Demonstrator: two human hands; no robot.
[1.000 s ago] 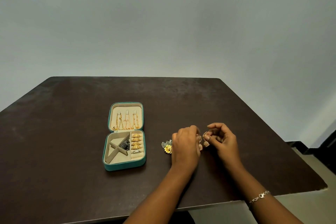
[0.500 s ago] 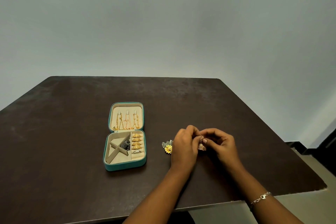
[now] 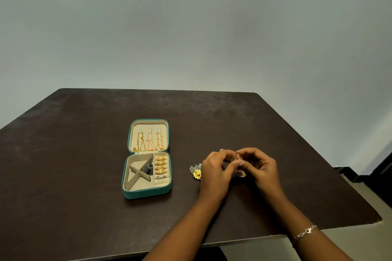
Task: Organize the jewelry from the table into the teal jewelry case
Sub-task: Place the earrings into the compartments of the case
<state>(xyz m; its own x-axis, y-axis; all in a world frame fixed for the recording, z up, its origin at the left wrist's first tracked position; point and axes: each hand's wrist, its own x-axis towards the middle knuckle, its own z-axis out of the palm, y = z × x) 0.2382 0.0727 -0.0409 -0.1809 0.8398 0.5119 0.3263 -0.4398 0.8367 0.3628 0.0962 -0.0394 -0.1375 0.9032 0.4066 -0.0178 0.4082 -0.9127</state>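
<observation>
We found both hands together over the table (image 3: 84, 176), right of centre. The left hand (image 3: 214, 172) and the right hand (image 3: 264, 172) had their fingers curled inward, and their fingertips met on a small rose-gold earring (image 3: 237, 157), pinched between the two. It was too small for us to tell its long axis or whether its hook was closed. A second gold piece (image 3: 241, 174) showed just below the fingers; we could not tell whether it hung from the grip or lay on the table.

The case (image 3: 146, 194) lay to the left of the grip, well apart from it. Two loose pieces sat between, a gold flower (image 3: 196, 174) and a silver piece (image 3: 194, 168), touching each other and just beside the left hand. The left hand was the nearer one to the case, so we judged that it would make the carry. The case was open, its length running away from us, with the lid (image 3: 148, 121) flat on the far side.

Three chains (image 3: 149, 142) hung in the lid. In the base, the right-hand strip held a row of rings (image 3: 160, 165), four gold and one silver. A crossed divider (image 3: 140, 172) split the rest, and a dark piece (image 3: 147, 169) lay in its right pocket. The other pockets looked bare, so we judged that the earring would go there.
</observation>
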